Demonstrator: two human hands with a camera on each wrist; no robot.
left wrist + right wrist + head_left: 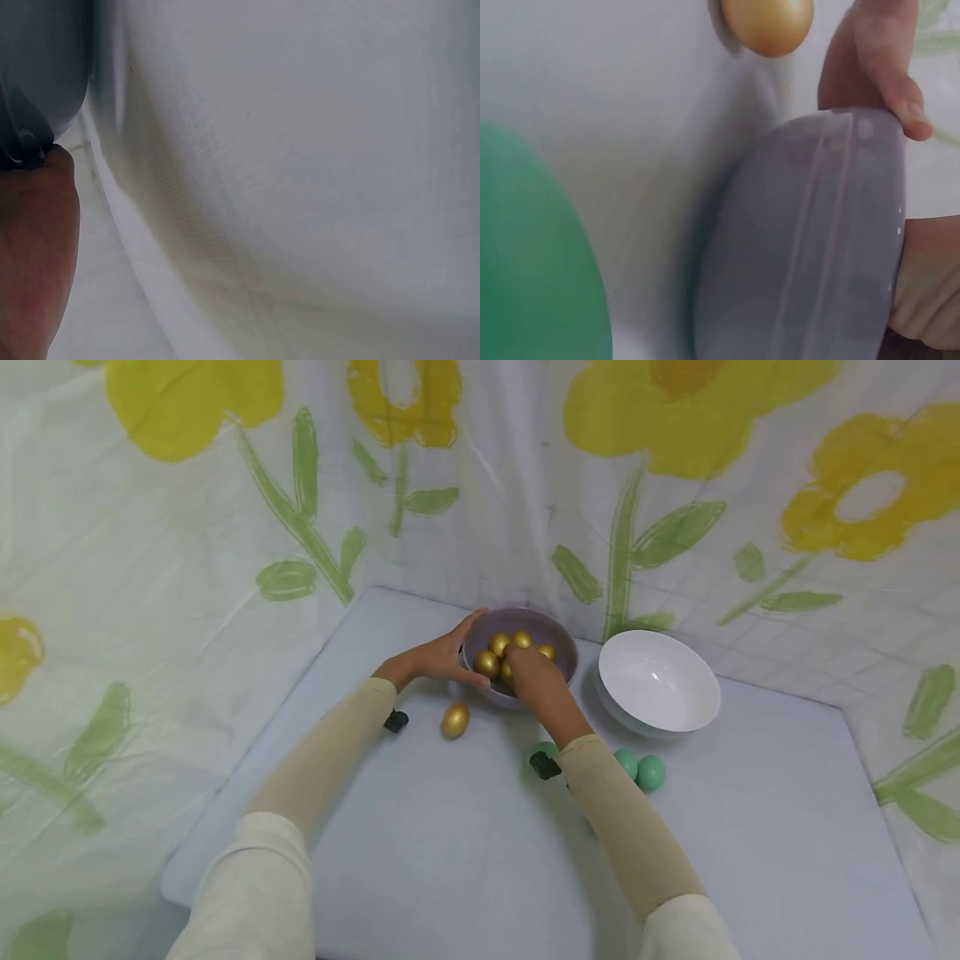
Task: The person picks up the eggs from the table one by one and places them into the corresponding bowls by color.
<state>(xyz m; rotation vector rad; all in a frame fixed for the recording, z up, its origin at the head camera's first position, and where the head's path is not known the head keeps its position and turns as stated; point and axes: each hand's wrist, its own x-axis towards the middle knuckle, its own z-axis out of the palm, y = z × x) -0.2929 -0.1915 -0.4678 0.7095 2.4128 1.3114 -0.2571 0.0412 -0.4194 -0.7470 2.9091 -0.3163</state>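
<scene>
My left hand [448, 657] grips the left side of a purple bowl [557, 628], its thumb at the rim. Inside the bowl lie several gold eggs [487, 663]. My right hand [536, 675] reaches down into the bowl among these eggs; its fingertips are hidden, and I cannot tell whether they pinch one. On the table in front of the bowl, near my left wrist, lies a single gold egg [455, 720], also visible in the right wrist view. Only the bowl's side [45, 67] and part of my left hand [37, 240] show in the left wrist view.
To the right of the purple bowl stands a white bowl [660, 685]. Several green eggs [651, 773] lie in front of it, partly behind my right forearm. A white curtain [487, 510] painted with yellow flowers hangs right behind the white table [435, 860].
</scene>
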